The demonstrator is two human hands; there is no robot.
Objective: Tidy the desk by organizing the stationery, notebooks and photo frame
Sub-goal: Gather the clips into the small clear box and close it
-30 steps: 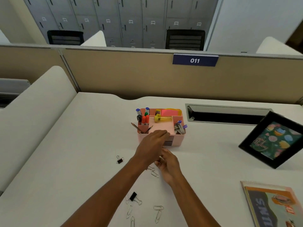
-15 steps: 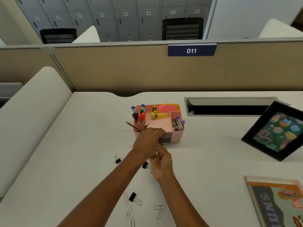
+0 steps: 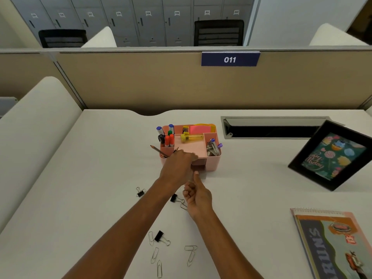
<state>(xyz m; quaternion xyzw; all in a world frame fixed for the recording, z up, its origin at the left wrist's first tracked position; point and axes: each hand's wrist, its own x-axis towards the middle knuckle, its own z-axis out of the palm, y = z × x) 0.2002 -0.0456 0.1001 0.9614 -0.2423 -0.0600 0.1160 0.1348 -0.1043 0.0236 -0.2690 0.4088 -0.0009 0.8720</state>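
Note:
A pink desk organizer holding markers, pencils, sticky notes and a stapler stands mid-desk. My left hand lies over its front edge, fingers curled on the rim above the small drawer. Just below, my right hand is closed in a loose fist with the thumb pointing at the drawer; what it holds is hidden. Black binder clips and several paper clips lie loose near my arms. A black photo frame leans at the right. A spiral notebook lies at the near right.
A cable slot is cut into the desk behind the frame. A tan partition with a blue 011 plate closes the back. A padded divider runs along the left side.
My right hand lifted off the desk and closed, and the paper clips under it are gone, uncovering a binder clip. My left hand slid down to the organizer's front edge.

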